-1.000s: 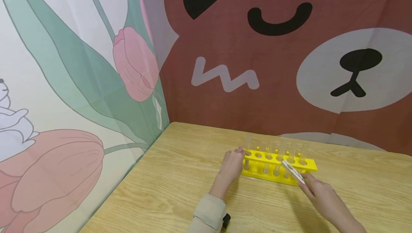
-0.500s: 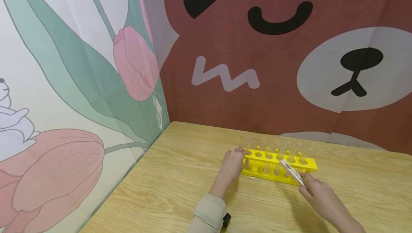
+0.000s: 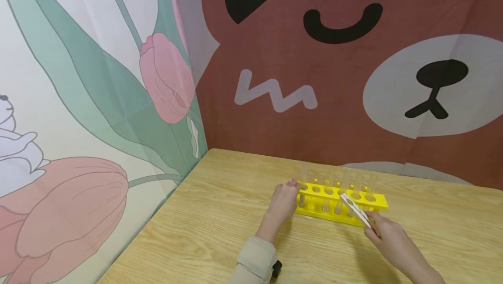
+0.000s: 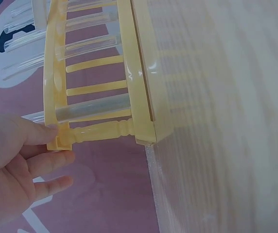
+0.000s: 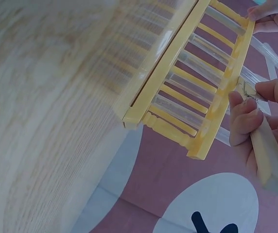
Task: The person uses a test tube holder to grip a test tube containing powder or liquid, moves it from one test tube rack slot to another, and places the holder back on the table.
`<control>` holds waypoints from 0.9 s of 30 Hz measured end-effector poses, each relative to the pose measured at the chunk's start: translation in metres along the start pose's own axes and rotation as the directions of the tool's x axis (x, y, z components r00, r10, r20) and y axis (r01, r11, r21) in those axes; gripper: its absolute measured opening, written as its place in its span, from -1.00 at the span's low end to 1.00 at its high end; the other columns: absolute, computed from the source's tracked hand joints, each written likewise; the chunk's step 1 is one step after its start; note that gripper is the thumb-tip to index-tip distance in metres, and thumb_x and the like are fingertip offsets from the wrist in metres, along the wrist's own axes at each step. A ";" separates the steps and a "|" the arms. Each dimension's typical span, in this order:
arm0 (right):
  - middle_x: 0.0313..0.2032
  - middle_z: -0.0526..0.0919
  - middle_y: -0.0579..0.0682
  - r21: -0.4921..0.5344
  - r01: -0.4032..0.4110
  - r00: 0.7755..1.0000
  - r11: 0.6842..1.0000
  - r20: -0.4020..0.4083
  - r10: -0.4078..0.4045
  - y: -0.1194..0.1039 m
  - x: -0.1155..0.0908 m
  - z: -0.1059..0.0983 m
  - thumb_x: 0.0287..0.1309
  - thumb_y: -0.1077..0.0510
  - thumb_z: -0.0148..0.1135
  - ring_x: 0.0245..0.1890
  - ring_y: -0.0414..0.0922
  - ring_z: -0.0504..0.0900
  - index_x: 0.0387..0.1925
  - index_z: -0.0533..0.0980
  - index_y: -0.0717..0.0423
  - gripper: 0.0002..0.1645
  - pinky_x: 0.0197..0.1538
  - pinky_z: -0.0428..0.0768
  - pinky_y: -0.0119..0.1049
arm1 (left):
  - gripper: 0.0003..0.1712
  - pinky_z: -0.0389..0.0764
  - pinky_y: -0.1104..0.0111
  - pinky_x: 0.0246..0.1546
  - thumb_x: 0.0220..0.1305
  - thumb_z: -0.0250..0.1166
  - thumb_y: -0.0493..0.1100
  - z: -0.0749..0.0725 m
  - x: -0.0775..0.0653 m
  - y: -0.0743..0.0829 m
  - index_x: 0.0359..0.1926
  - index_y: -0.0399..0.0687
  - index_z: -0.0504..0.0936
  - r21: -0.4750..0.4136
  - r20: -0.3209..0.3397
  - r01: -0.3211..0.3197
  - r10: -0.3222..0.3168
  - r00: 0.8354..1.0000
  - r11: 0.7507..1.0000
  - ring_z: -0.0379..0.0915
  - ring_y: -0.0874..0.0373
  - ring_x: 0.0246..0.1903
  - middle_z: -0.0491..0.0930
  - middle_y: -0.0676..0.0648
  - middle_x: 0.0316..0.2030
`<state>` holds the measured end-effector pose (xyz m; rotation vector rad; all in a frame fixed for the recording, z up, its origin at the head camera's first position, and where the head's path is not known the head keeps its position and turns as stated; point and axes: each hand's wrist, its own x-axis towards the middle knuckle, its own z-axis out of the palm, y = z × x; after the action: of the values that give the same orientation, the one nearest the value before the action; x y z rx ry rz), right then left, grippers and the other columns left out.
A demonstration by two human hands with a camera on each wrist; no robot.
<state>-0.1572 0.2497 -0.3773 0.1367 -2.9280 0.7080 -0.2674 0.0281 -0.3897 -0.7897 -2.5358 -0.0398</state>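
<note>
A pale wood-grain worktop [image 3: 220, 205] stood before fabric hangings printed with a brown bear [image 3: 271, 53] and pink tulips [image 3: 165, 79]. On it, a long yellow plastic rack [image 3: 322, 190] ran lengthwise left to right, holding clear tubes [image 3: 325, 205] upright. The left hand [image 3: 284, 201] had its grip pinched on the rack's left end; the right hand's [image 3: 393, 237] grip curled round a flat whitish wooden clip [image 3: 354, 210], slanting forward and leftward toward the rack.
</note>
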 end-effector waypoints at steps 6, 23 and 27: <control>-0.61 0.40 -0.06 -0.036 0.029 0.999 0.999 -0.025 -0.030 0.001 0.001 0.001 0.06 0.34 0.11 -0.68 -0.18 0.25 -0.07 0.36 0.54 -0.60 -0.70 0.28 -0.41 | -0.70 0.51 0.42 -0.29 0.08 0.22 -0.31 0.001 0.000 0.000 -0.11 -0.12 0.61 -0.012 -0.010 0.002 -0.002 1.000 1.000 0.54 0.18 -0.21 0.54 -0.07 -0.05; -0.51 0.50 -0.03 -0.078 0.065 0.995 0.995 -0.070 -0.070 0.000 0.001 0.000 0.07 0.29 0.15 -0.66 -0.18 0.25 -0.07 0.39 0.49 -0.60 -0.66 0.24 -0.38 | -0.71 0.52 0.43 -0.33 0.07 0.23 -0.31 0.002 0.001 -0.001 -0.12 -0.13 0.62 0.009 -0.030 -0.013 0.013 0.999 1.000 0.56 0.18 -0.27 0.55 -0.07 -0.07; -0.53 0.49 -0.04 -0.087 0.072 0.994 0.994 -0.080 -0.079 -0.001 0.002 0.001 0.06 0.29 0.15 -0.66 -0.19 0.25 -0.08 0.40 0.49 -0.60 -0.66 0.25 -0.39 | -0.71 0.52 0.43 -0.35 0.04 0.24 -0.32 0.002 0.000 -0.001 -0.14 -0.14 0.63 0.002 -0.046 -0.018 0.018 0.999 1.000 0.56 0.18 -0.28 0.56 -0.08 -0.08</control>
<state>-0.1589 0.2487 -0.3775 0.2038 -2.8504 0.5641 -0.2690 0.0278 -0.3913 -0.8021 -2.4852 -0.0488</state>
